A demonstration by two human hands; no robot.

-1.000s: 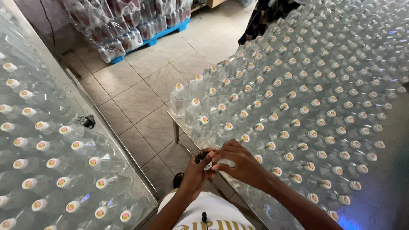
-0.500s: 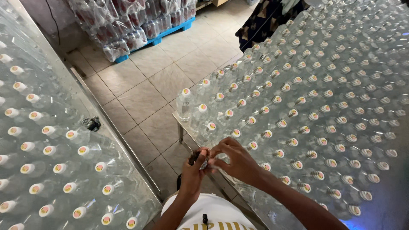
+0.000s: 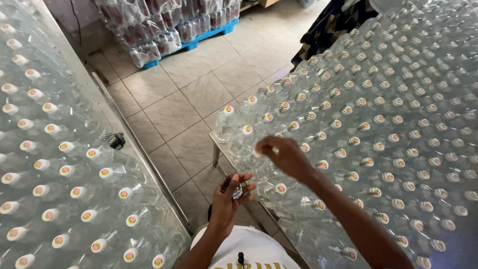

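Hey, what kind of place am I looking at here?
Probably a bottling or drinks warehouse: clear capped bottles crowd metal tables on both sides, and shrink-wrapped bottle packs sit on a blue pallet on the tiled floor.

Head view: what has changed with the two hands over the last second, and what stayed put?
The right hand has left the left hand and moved up and forward, its fingers now at the clear capped bottles near the table's front corner. The left hand stayed low by the table edge, still holding a small bunch of dark pieces; what they are is unclear. The bottles on both sides did not move.
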